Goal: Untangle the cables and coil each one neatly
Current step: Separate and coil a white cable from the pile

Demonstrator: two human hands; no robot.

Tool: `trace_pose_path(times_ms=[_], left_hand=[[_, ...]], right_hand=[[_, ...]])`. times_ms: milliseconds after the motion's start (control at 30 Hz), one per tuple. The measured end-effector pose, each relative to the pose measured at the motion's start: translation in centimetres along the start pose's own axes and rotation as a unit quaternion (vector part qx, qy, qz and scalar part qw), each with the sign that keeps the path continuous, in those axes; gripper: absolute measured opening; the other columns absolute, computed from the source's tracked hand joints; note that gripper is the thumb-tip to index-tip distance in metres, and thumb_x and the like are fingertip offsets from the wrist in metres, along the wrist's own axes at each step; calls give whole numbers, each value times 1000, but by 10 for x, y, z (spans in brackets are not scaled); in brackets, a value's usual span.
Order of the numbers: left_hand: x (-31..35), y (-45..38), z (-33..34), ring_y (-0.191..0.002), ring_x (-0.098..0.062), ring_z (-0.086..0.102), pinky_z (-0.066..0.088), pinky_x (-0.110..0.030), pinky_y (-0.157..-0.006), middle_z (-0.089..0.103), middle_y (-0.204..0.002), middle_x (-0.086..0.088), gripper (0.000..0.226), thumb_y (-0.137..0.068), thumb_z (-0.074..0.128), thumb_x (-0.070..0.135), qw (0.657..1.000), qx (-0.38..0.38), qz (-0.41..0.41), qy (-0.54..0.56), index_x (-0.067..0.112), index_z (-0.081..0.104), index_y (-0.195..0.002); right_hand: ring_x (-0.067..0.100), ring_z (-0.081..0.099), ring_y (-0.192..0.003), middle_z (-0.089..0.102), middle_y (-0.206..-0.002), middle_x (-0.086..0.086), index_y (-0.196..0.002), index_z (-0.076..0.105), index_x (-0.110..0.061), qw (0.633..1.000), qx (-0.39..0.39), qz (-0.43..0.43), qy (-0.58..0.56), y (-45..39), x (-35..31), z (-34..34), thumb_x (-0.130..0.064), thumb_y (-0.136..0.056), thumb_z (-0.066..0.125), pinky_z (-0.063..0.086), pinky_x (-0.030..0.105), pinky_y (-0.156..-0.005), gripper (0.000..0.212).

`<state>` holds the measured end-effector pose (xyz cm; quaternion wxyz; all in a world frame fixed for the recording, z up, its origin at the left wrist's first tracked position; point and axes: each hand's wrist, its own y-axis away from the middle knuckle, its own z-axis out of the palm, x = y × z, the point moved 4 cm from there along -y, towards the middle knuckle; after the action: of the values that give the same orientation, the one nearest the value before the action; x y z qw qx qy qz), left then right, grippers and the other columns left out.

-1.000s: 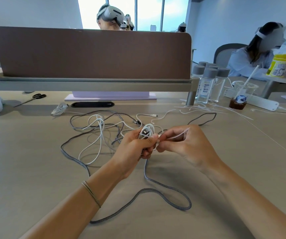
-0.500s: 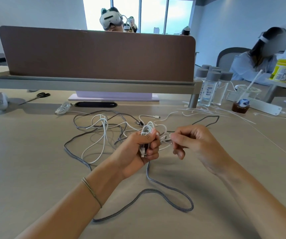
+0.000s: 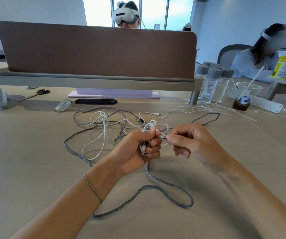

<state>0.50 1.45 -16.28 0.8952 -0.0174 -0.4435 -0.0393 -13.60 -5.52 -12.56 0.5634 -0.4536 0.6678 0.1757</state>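
On the beige table (image 3: 26,161), loose white cable (image 3: 104,133) and grey braided cable (image 3: 166,185) lie tangled ahead of you. Your left hand (image 3: 135,150) grips a coiled white bundle (image 3: 147,128); your right hand (image 3: 195,144) pinches a thin white tie (image 3: 163,134) at it.

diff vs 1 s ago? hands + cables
The right hand has drawn away to the right of the left hand, pulling a thin white tie taut between them. The left hand keeps gripping the coiled white bundle. The grey braided cable and loose white cable lie as before.
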Motion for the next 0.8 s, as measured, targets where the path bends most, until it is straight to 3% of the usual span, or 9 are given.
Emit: trace_pose_path(times_ms=[167,433,567,800], left_hand=[[0,0,0,-54,-10,29,22,-22,-53,41,-64,0,13,-93,54,18,1000,-2,-9,8,11,56,-82],[0,1,1,-49,-9,31,21,-22,-54,41,-61,0,21,-96,50,19,1000,5,-14,-6,11,56,-78],[0,2,3,-48,-10,31,23,-22,-52,40,-61,0,23,-96,50,20,1000,14,-17,-4,11,57,-76],[1,3,3,-47,-10,32,27,-21,-49,39,-61,-1,20,-95,51,20,999,27,-16,-9,9,55,-80]], right_hand=[[21,39,-47,44,-49,9,-66,64,-5,1000,-5,2,7,0,-1,1,-14,-98,62,45,33,-59,34],[18,40,-47,50,-47,-12,-66,61,-1,1000,-11,19,16,2,-4,2,-6,-100,59,42,28,-55,34],[20,39,-47,46,-48,2,-65,61,-3,1000,-21,17,11,2,-3,2,-10,-100,60,43,24,-55,36],[23,39,-48,44,-48,5,-66,62,-5,1000,-28,8,2,1,-1,3,-15,-99,60,45,23,-56,35]])
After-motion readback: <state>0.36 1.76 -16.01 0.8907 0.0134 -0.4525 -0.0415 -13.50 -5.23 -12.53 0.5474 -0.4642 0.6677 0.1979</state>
